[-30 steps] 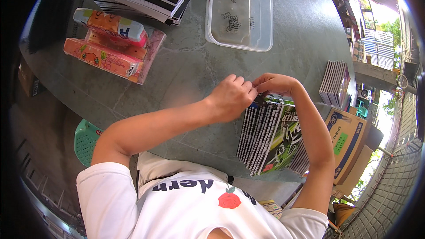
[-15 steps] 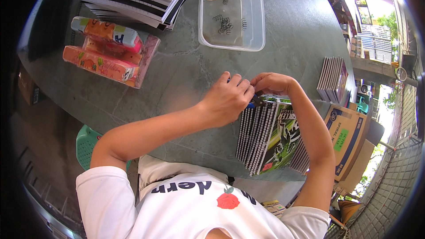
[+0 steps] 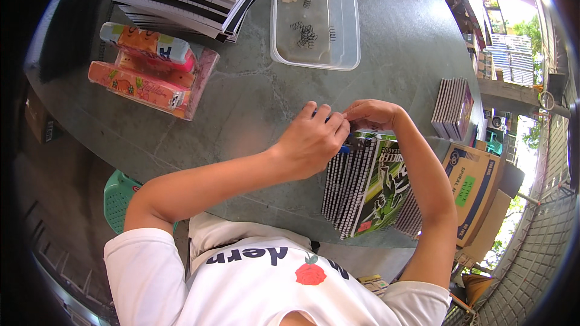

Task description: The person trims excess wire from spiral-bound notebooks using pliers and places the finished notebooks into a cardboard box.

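left hand (image 3: 314, 145): grip clenched on blue-handled tool (image 3: 345, 149) | right hand (image 3: 376, 113): nearer, at notebooks' (image 3: 377, 193) far end; its hold could not be told | notebooks: on worktop (image 3: 241, 121), rightward of left grip, long axis running toward the person

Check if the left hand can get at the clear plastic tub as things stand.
Probably yes: nothing stands between the left hand and the clear plastic tub, which is open on top. The hand is curled around a partly hidden blue item, though, so it may need to let go first.
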`<state>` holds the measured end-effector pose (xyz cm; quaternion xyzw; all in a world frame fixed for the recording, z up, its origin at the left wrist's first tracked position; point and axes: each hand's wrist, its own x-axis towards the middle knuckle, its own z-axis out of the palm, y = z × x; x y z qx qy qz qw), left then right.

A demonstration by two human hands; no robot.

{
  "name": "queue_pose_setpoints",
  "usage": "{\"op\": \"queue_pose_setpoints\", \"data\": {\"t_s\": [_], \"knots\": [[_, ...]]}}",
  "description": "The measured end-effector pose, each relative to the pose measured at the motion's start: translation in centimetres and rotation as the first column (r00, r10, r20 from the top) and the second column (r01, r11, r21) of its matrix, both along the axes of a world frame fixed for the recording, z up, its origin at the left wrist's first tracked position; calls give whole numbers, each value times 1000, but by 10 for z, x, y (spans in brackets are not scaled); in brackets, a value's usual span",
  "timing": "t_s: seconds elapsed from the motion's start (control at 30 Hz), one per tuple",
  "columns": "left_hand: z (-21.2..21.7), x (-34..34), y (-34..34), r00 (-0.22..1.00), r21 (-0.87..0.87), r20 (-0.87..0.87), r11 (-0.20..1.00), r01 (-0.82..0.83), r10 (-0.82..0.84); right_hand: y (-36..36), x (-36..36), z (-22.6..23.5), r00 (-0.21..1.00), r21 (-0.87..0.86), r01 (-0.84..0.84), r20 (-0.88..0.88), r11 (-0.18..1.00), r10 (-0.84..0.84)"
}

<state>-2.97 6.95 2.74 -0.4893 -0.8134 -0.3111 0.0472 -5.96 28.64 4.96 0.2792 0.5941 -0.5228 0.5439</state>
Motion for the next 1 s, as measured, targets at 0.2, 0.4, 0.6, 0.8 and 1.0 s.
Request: {"op": "queue_pose_setpoints", "data": {"t_s": [0.2,0.4,0.6,0.8,1.0], "knots": [[2,-2,4,998,5,-36,999,42,-41,3,2,0,997,79,72,16,994,-73],[-5,0,9,996,-50,-58,997,66,-69,0,6,1,996,40,90,-7,995,-90],[-7,-2,3,959,-54,249,987,154,-136,-2,3,5,999,-28,2,40,1000,-1],[5,-9,6,999,56,52,998,-7,4,13,9,-1,994,-60,96,-44,994,-98],[8,-12,4,999,2,13,1000,-29,29,-5,4,17,998,32,50,-39,998,-49]]}}
